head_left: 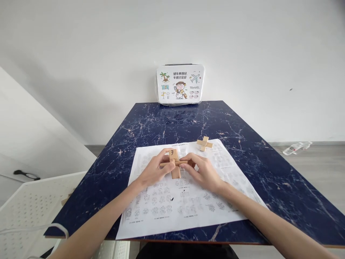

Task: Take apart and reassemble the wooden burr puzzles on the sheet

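Several flat wooden pieces form a cross-shaped wooden puzzle [176,173] above the printed sheet, with a handwritten mark on its upper part. My left hand [156,166] is closed on its left side, thumb and fingers pinching the wood near the crossing. From the right, my right hand [202,169] pinches the end of the crossbar between thumb and fingers. Behind my right hand, a second, smaller wooden cross [205,143] lies on the sheet's far edge, touched by neither hand. My fingers hide part of the joint.
The white sheet [161,225] with printed diagrams lies on a blue marbled table [107,172]. A white cartoon-printed case [180,84] stands at the table's far end against the wall. Left of the table are a white perforated basket [32,198] and a white cable [58,225].
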Available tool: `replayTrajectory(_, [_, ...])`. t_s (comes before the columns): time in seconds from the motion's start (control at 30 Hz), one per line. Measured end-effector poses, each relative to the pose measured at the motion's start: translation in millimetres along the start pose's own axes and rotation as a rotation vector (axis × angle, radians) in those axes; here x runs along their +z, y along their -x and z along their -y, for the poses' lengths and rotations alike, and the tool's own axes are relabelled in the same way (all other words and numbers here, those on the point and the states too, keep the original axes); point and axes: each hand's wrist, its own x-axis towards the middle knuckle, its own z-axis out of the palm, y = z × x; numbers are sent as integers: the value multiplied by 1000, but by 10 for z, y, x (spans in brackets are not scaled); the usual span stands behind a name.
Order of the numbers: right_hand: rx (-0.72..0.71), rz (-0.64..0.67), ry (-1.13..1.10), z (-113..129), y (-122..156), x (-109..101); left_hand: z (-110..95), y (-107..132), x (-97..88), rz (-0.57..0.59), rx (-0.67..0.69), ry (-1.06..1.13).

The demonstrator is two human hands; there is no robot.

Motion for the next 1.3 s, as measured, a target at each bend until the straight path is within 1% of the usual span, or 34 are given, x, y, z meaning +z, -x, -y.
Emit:
replayTrajectory(0.13, [81,-54,-51,1,-20,-8,33,-7,4,-52,101,-64])
replayTrajectory(0.23, [113,-43,-80,-13,-19,-7,28,-13,16,-61,133,-113])
replayTrajectory(0.33, [104,-25,-92,-29,-14,3,-4,-17,22,-53,147,-127])
replayTrajectory(0.5, [79,-29,-70,-46,-21,-6,-38,-22,10,-110,177,-177])
replayTrajectory(0.6, [83,-6,-55,-44,-25,-29,-33,-17,4,-128,194,-201])
replayTrajectory(0.87, [17,32,-32,4,-8,-81,-35,3,-13,-101,242,-259])
replayTrajectory(1.0, [-37,-61,73,-37,7,-26,-9,-12,-21,-101,265,-265])
replayTrajectory(1.13, [-63,-145,158,-83,23,39,22,-21,-5,-139,282,-251])
replayTrajectory(1.3, [-75,-187,199,-65,30,70,-5,-16,29,-182,256,-248])
